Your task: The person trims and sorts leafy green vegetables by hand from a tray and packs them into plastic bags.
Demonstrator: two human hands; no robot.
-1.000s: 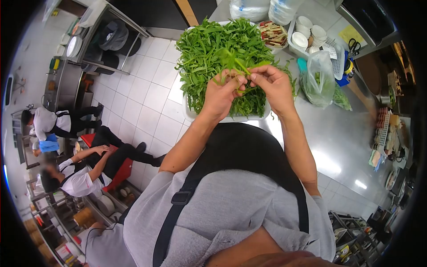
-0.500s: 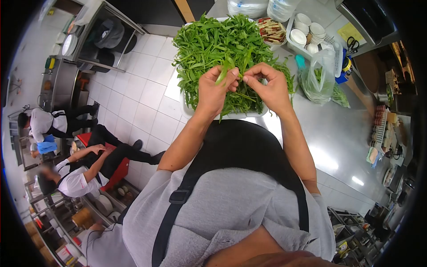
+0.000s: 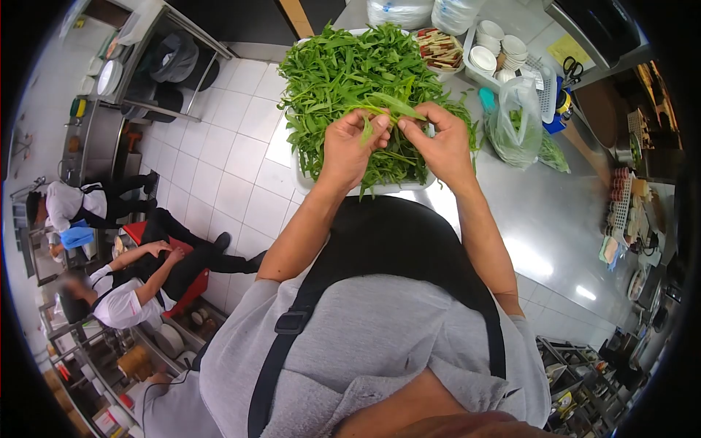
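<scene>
Leafy green stalks, resembling water spinach [image 3: 350,69], are heaped high in a white tray [image 3: 301,179]. Over the near side of the heap, my left hand [image 3: 353,148] pinches a green leafy stem [image 3: 394,106] between thumb and fingers, with a leaf hanging down over them. My right hand [image 3: 441,144] is closed on the same stem just to the right, thumb against forefinger. The two sets of fingertips are close together, and the stem's long leaves point up and right. The exact grip points are partly hidden by the fingers.
A steel counter [image 3: 504,219] extends right of the tray. On it are a plastic bag of greens [image 3: 517,124], a basket of small white dishes [image 3: 485,62], a tub of wrapped sticks [image 3: 439,50] and scissors [image 3: 572,69]. Two people [image 3: 139,292] are at the left.
The stem between my hands has turned, so its leaves now spread up and right above my fingers. My hands remain close together; the whole view has shifted slightly.
</scene>
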